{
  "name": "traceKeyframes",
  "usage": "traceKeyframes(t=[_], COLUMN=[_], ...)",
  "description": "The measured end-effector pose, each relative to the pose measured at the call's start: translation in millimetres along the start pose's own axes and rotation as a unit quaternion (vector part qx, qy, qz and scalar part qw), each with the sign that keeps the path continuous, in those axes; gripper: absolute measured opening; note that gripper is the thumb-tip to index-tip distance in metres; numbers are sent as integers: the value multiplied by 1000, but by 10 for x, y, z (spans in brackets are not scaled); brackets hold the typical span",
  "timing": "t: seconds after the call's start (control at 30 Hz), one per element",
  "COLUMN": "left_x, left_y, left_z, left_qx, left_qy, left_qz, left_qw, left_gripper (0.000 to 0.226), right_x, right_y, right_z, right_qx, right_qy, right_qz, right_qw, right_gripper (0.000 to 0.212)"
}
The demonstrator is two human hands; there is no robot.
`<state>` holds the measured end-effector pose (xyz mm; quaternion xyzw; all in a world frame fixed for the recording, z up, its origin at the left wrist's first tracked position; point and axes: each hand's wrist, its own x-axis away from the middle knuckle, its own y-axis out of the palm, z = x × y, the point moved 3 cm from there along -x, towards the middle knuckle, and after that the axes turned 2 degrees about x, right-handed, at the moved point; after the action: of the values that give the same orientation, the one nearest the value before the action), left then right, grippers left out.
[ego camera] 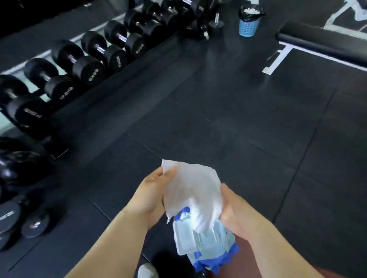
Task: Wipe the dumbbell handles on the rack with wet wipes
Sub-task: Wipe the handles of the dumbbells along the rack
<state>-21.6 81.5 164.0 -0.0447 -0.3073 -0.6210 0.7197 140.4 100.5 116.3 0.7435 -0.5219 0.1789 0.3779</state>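
Far left, the rack [46,141] is carrying the dumbbells [80,61] in a row that is running up and away toward the top of the view, with more stacked low at the left edge. Their handles [72,59], the things to be wiped, are lying well apart from the hands, and nothing is touching them yet; they are facing out toward the open floor, so a wipe should reach them easily.

Nearer, the left hand [150,196] is pinching the top corner of a wipe [193,190], thumb and fingers closed together on it, probably to spread the sheet flat before use. The wipe is hanging open between both hands, its lower end trailing toward the pack [204,240]. The pack's lid is standing open, and the pack is sitting under the right hand [240,215], apparently braced against the thigh. The right hand is clamping the wipe's lower edge against the pack; how its fingers are lying underneath, I cannot tell.

My guess is that a fresh wipe is being drawn out, with the wiping itself not started.

Right of the rack's far end, a blue bin [249,25] is holding white scraps. A bench [327,40] is standing at the right, clear of the path; only bare floor mats [198,114] are lying between the person and the rack.
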Motion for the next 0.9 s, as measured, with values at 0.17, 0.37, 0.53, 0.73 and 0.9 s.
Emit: traceKeyframes(t=[0.17,0.37,0.53,0.73,0.9], left_x=[263,458,632,918,1273], left_y=[-577,-1242,-1949,-2675,-3120], left_z=[59,-51,-6,573,1478], left_qx=[52,-34,-24,-59,-198], left_qy=[25,4,-18,40,154], left_qz=[6,115,158,162,84], left_qw=[998,993,987,984,964], left_gripper=[31,35,34,18,60], right_x=[-43,-324,-481,-586,-532], right_y=[482,999,1583,2584,3415], right_z=[-64,165,435,348,-71], right_qx=[48,184,196,152,176], right_qy=[-11,16,77,-8,-157], right_qz=[-140,-106,-93,-99,-165], right_qw=[989,977,973,983,958], right_gripper=[20,28,15,26,27])
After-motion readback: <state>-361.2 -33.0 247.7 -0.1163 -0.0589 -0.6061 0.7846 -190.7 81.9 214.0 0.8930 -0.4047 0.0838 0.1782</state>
